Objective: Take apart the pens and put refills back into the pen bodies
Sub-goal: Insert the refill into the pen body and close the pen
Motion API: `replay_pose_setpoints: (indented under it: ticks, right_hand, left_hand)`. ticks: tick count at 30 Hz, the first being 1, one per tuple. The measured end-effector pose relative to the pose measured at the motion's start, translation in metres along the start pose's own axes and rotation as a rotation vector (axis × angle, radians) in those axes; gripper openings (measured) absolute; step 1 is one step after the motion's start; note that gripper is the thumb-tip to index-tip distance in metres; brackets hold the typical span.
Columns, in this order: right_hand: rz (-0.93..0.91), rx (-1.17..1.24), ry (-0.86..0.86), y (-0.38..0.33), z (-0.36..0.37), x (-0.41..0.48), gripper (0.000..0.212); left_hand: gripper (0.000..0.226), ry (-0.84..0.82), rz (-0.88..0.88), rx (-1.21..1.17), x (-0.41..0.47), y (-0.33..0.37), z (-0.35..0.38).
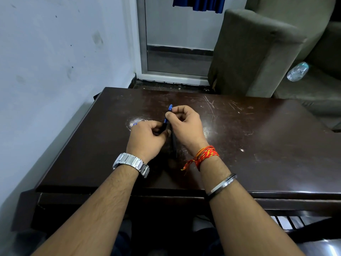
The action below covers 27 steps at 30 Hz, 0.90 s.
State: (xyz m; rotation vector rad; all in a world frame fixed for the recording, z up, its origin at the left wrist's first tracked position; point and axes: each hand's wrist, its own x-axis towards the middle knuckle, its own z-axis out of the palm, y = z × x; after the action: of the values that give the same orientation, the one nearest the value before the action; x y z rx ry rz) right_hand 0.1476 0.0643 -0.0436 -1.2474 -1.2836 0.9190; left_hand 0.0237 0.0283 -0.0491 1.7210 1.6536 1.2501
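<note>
Head view looks down over my two forearms onto a dark, scratched wooden table [258, 137], and both my hands meet near its middle. My right hand [184, 126] is curled, thumb and forefinger pinched shut on the upper part of a blue pen [170, 108] — its blue end pokes out above my fingertips, tilted away from me and a little to the right. My left hand [147, 137] is closed too, its fingers wrapped round the pen's lower, dark section, just below where the blue shaft shows between the two hands. So the pen is off the table, held at both ends, my hands almost touching each other. Whether the pen's parts are already loosened I cannot tell; my fingers hide the joint.

Beneath my right palm a long dark pen-like piece [174, 143] lies on the tabletop, running toward me. Just left of my left hand, on a pale worn patch of the surface, a small blue-and-clear bit [135, 124] peeks out, mostly hidden behind my knuckles.

A metal watch [131, 163] sits on my left wrist; red-and-yellow thread [204, 156] and a steel bangle [222, 184] sit on my right.
</note>
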Motion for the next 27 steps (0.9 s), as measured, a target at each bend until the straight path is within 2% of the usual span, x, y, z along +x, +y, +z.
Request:
replay_pose_setpoints:
  ticks: [8, 12, 17, 21, 24, 27]
  right_hand:
    - [0.028, -0.011, 0.014, 0.0, -0.0026, 0.0006, 0.011]
    - [0.041, 0.028, 0.019, -0.0008, -0.0043, -0.0023, 0.021]
    - [0.088, 0.094, -0.057, -0.0014, -0.0017, -0.0025, 0.018]
    - [0.074, 0.116, -0.052, -0.0006, 0.002, -0.0033, 0.008]
    - [0.06, 0.125, -0.046, -0.0002, 0.002, -0.0025, 0.006]
    - [0.058, 0.144, -0.054, -0.0009, 0.0006, -0.0021, 0.008]
  left_hand:
    - [0.012, 0.025, 0.019, -0.008, -0.0005, 0.0013, 0.0009]
    - [0.013, 0.041, 0.01, -0.023, 0.0001, 0.0008, 0.0025]
    - [0.012, 0.052, 0.024, -0.035, -0.0007, 0.0018, 0.0022]
    - [0.03, 0.101, -0.008, -0.075, -0.0002, 0.0032, 0.0011]
    - [0.021, 0.124, -0.037, -0.084, 0.0005, 0.0045, 0.0019]
    - [0.008, 0.073, -0.08, -0.14, 0.0006, 0.0054, 0.0037]
